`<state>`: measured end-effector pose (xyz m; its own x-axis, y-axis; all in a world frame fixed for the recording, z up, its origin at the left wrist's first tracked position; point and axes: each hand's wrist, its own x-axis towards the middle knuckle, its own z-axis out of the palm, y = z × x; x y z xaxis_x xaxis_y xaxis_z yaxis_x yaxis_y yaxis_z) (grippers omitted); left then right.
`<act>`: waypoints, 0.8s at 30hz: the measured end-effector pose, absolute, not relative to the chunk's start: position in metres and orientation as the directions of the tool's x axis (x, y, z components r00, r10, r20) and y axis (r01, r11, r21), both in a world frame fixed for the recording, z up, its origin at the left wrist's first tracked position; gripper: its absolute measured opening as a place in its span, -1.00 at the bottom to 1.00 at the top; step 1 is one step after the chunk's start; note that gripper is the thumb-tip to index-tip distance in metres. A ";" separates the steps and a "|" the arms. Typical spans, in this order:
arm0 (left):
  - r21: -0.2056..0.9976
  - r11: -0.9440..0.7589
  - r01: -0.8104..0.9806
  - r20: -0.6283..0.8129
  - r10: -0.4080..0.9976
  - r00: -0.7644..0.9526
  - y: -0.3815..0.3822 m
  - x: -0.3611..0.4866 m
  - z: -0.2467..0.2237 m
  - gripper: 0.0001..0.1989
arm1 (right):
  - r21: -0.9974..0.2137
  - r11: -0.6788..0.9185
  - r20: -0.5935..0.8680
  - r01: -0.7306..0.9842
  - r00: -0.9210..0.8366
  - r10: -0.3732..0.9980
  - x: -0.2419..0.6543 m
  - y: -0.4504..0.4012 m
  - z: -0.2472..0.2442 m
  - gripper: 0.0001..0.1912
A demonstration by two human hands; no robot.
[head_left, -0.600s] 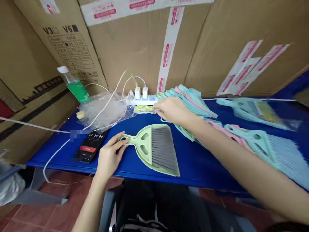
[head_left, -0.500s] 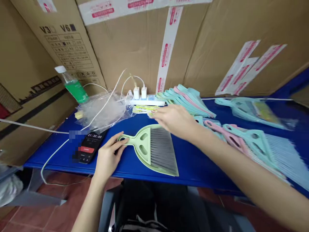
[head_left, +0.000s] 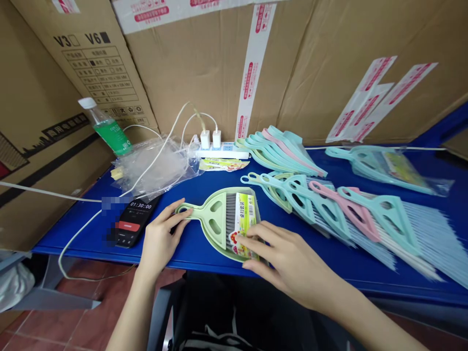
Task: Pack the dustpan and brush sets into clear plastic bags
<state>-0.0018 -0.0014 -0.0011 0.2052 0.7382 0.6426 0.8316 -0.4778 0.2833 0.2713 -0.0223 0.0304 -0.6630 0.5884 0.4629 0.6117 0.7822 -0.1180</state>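
In the head view, my left hand [head_left: 161, 236] pinches the ring end of a light green handle. That handle belongs to a hand brush [head_left: 219, 217] with grey bristles, nested in a matching green dustpan [head_left: 209, 237]. A yellow and white printed label card [head_left: 243, 219] lies across the bristles. My right hand [head_left: 281, 258] is over the card's lower right, its fingers stretched out and apart, fingertips touching the card. Part of the card and the pan's front edge are hidden by these fingers. More label cards [head_left: 223, 165] lie behind the brush.
Several brushes [head_left: 340, 214] in turquoise and pink spread along the right. Behind them stand stacked dustpans [head_left: 281, 151] and a bagged set [head_left: 383, 168]. A power strip [head_left: 223, 151], clear plastic bags [head_left: 157, 163], a bottle [head_left: 109, 129] and a phone [head_left: 134, 222] occupy the left and back.
My right hand has come back from the label cards towards me. A label card now lies on the bristles beneath its fingers. My left hand keeps hold of the handle.
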 end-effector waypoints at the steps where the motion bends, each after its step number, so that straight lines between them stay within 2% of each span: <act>1: 0.282 -0.477 0.832 0.644 0.737 0.205 -0.001 -0.002 -0.001 -0.76 | -0.137 0.772 0.454 0.621 -0.653 0.606 0.273 -0.023 0.029 -0.62; 4: 0.271 -0.482 0.833 0.647 0.732 0.214 -0.001 -0.001 -0.001 -0.75 | -0.144 0.706 0.407 0.694 -0.609 0.681 0.277 -0.021 0.022 -0.53; 7: 0.260 -0.487 0.834 0.647 0.729 0.223 -0.001 -0.001 0.000 -0.75 | -0.182 0.655 0.278 0.733 -0.601 0.750 0.276 -0.015 0.014 -0.40; 10: 0.254 -0.484 0.837 0.644 0.731 0.227 -0.001 -0.001 0.000 -0.75 | -0.249 0.605 0.141 0.756 -0.590 0.795 0.272 -0.009 0.010 -0.36; 13: 0.251 -0.480 0.840 0.642 0.733 0.227 -0.001 -0.001 0.000 -0.75 | -0.304 0.571 0.075 0.763 -0.578 0.812 0.271 -0.006 0.010 -0.33; 15: 0.255 -0.474 0.843 0.639 0.737 0.221 -0.001 -0.001 -0.001 -0.75 | -0.333 0.572 0.077 0.750 -0.583 0.809 0.272 -0.006 0.009 -0.33; 19: 0.267 -0.461 0.846 0.631 0.748 0.208 -0.002 -0.001 0.000 -0.75 | -0.348 0.557 0.182 0.754 -0.528 0.829 0.277 -0.010 0.003 -0.35; 24: 0.279 -0.454 0.846 0.623 0.756 0.200 -0.003 -0.001 0.003 -0.75 | -0.323 0.531 0.254 0.784 -0.468 0.846 0.279 -0.012 -0.003 -0.48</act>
